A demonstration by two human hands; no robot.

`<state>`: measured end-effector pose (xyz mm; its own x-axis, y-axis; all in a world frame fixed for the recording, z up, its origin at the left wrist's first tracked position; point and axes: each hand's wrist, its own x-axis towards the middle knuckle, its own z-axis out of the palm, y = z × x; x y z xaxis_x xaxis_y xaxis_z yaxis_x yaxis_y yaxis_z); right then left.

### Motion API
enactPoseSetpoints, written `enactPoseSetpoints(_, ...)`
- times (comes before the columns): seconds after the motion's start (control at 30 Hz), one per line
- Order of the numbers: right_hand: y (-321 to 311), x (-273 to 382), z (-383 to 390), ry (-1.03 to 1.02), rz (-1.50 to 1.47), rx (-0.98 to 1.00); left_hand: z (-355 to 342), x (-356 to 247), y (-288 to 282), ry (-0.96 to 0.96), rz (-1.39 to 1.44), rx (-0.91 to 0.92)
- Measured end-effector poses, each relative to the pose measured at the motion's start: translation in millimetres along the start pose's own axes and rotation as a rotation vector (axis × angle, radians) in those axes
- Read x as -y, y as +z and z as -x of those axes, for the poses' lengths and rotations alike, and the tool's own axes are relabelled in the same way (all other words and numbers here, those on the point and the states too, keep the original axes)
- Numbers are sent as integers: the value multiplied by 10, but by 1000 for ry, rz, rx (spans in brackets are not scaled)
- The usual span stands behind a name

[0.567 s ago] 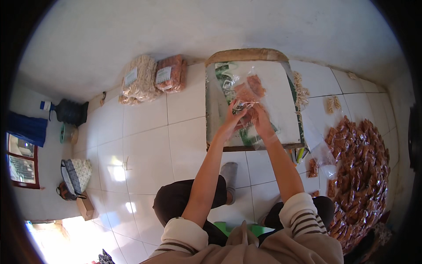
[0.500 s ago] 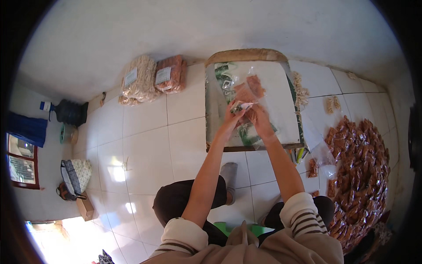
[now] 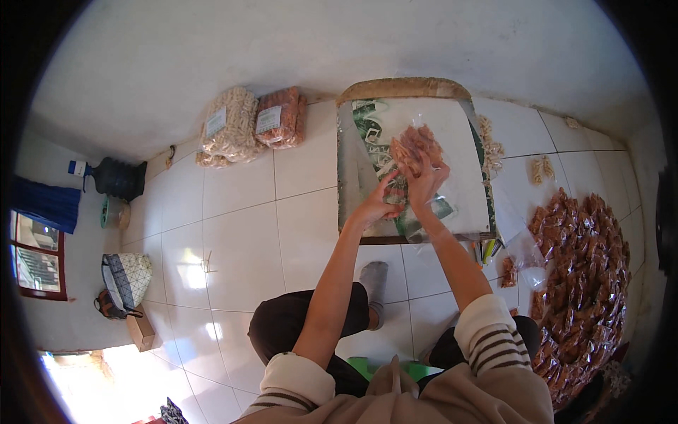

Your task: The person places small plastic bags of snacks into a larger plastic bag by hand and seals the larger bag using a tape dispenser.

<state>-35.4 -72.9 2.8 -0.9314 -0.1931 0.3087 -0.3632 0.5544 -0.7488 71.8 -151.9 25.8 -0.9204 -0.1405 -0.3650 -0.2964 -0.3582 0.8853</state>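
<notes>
My right hand grips a clear plastic bag of reddish-orange snack pieces above a white board with green patterned edges. My left hand is beside the bag's lower end, fingers curled at something I cannot make out. Clear plastic lies over the board beneath both hands.
Two large packed bundles lie by the back wall. Many filled packets cover the right floor, near loose plastic bags and coloured tools. A water jug, a patterned bag and a cardboard box are left.
My right hand has moved up and right along the bag, which now looks bunched up. My left hand has shifted slightly down, apart from the right. The view has shifted slightly.
</notes>
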Motion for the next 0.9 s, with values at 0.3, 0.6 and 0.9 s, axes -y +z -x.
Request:
enactPoseSetpoints(0.3,-63,-349,-117,-256,-350,210,-214,82,102,23,-125,-107)
enactPoseSetpoints(0.6,-1269,-1039,166,-725,78,875,-470,205,661,54,-804,-803)
enactPoseSetpoints(0.9,-3841,-1853,160,100,38,438,-604,-9,2787,858,-892,-231)
